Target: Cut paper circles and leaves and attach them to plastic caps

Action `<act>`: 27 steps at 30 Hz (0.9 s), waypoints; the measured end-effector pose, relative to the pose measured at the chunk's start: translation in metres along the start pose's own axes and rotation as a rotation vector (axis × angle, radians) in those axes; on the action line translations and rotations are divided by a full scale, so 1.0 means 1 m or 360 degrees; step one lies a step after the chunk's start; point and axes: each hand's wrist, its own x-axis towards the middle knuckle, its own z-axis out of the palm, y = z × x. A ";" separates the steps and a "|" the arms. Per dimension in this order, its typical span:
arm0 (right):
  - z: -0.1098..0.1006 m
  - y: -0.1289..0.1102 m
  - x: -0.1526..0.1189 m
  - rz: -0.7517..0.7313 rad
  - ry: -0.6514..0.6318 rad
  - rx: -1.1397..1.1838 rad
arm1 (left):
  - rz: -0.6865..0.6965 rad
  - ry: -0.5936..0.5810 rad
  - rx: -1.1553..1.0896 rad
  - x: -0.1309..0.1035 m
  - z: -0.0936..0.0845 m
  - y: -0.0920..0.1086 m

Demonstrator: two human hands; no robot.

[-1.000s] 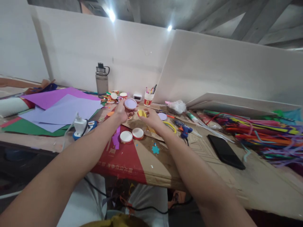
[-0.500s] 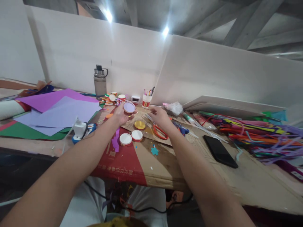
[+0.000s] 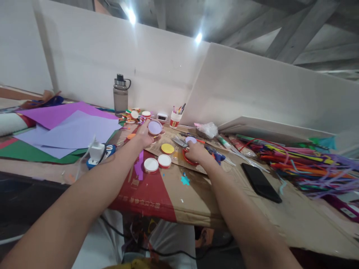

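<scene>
My left hand (image 3: 146, 135) holds up a round, shallow lid with a lilac disc face (image 3: 155, 127), its fingers round the rim from below. My right hand (image 3: 195, 151) is lowered to the cardboard, fingers curled over the red handles of the scissors (image 3: 179, 141); how firmly they grip is partly hidden. Just beyond those fingertips is a lilac paper disc (image 3: 191, 139). Between the hands lie a yellow disc (image 3: 167, 148) and two white round lids, one on the left (image 3: 151, 165) and one on the right (image 3: 164, 161).
A water bottle (image 3: 120, 95) and a paper cup of pens (image 3: 175, 120) stand at the back. Coloured paper sheets (image 3: 78, 130) and a power strip (image 3: 102, 155) are leftward. A phone (image 3: 260, 182) and bundled pipe cleaners (image 3: 305, 160) lie rightward. A blue paper snowflake (image 3: 185, 179) lies near the front.
My right hand has moved down and right onto the scissors' handles, uncovering the lilac disc beyond it. My left hand still holds the lid, nearly in place.
</scene>
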 end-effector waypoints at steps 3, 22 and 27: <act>0.003 0.010 0.002 0.0032 0.0228 0.0291 | 0.0050 -0.0014 0.0040 -0.001 0.001 0.000; -0.025 -0.036 -0.056 -0.0652 -0.0402 0.2126 | 0.0374 -0.0058 -0.0034 -0.002 0.005 -0.012; -0.026 -0.036 -0.058 -0.0727 -0.0507 0.2098 | 0.0450 -0.0142 -0.0003 -0.002 0.006 -0.012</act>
